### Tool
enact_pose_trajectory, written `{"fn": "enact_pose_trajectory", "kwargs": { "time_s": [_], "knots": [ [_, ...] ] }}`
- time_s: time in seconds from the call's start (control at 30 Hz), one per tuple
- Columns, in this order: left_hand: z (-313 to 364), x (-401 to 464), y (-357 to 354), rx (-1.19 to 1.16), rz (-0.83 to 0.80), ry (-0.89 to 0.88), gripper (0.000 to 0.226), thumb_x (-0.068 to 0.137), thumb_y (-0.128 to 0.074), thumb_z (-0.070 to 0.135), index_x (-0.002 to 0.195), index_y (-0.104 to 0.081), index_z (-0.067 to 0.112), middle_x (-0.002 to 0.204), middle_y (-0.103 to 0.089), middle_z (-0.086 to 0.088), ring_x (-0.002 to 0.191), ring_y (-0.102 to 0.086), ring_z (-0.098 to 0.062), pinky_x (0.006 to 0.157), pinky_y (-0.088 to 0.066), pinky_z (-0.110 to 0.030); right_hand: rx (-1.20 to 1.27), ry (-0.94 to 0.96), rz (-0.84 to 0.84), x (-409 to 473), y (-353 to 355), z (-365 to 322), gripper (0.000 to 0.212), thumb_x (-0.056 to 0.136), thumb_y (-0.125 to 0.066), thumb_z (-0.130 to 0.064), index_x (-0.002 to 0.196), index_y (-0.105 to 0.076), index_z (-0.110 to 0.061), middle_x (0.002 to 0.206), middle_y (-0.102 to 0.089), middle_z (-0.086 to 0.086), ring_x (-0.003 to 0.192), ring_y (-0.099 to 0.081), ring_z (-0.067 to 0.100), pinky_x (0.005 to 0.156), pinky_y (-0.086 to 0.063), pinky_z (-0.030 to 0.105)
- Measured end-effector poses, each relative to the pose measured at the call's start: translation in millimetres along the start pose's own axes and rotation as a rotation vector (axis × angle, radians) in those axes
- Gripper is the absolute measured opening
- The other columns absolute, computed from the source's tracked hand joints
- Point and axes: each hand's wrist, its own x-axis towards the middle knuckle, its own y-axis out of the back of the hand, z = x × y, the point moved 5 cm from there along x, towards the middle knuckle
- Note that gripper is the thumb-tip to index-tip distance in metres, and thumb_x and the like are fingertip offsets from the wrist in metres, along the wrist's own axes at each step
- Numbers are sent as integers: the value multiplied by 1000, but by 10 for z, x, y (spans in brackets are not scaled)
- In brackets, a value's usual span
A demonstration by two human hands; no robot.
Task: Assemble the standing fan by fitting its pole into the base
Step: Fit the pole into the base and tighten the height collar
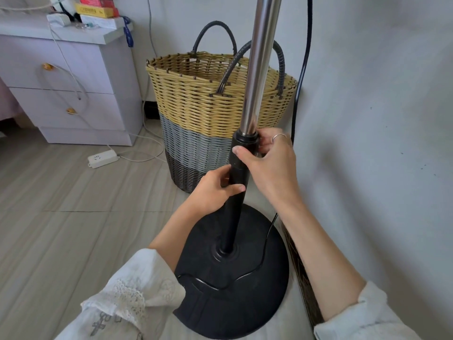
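The fan's pole, a shiny chrome tube [257, 69] running into a black plastic lower tube [232, 217], stands nearly upright with its long axis vertical and leaning a touch right toward the top, where it runs out of frame. Its foot sits in the centre socket of the round black base [245, 303] on the pale tiled floor [61, 217] (base's near edge is partly cut off by the sleeve). The left hand [213, 192] wraps around the black tube, thumb across the front. Just above, the right hand [267, 163] curls snugly around the black collar [245, 141] at the joint; its fingertips are hidden behind. A thin black cord [267, 244] trails over the base. Behind stands a tan, grey and dark woven basket [208, 106], a lilac bedside cabinet [73, 94] further left.
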Motion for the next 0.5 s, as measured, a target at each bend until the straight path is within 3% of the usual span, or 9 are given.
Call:
{"fn": "enact_pose_trajectory", "kwargs": {
  "time_s": [0.13,0.2,0.3,0.4,0.5],
  "knots": [
    [5,-8,-6,-36,-8,9,25,84,-64,9,107,-58,18,102,-65,0,104,-62,-18,99,-47,-44,357,-161,-371,40,-26,117,49,88,-59,-11,134,-43,-10,129,-60,6,117,-57,13,102,-43,30],
    [2,-7,-10,-30,-4,5,25,84,-65,9,106,-58,19,101,-65,2,102,-63,-17,99,-47,-43,266,-102,-439,45,-32,128,45,91,-56,-13,135,-45,-13,128,-61,3,118,-56,12,105,-41,32],
    [-7,-9,-11,-13,16,-1,22,83,-66,11,102,-58,19,98,-65,3,100,-63,-18,98,-48,-43,158,-25,-348,51,-54,99,38,87,-62,-20,123,-55,-14,113,-65,0,107,-60,13,97,-47,30],
    [-11,-12,-10,23,35,-17,23,84,-66,13,105,-59,15,104,-67,-2,103,-62,-19,97,-48,-43,94,-5,-80,1,-79,69,35,76,-74,-27,102,-51,-22,105,-63,0,96,-60,13,77,-46,16],
    [-22,-15,-4,18,30,-10,26,84,-65,14,110,-59,13,109,-67,-3,105,-62,-17,98,-47,-42,45,17,-27,-8,-80,58,39,72,-77,-32,99,-50,-23,106,-62,2,97,-60,14,76,-47,16]
  ]
}}
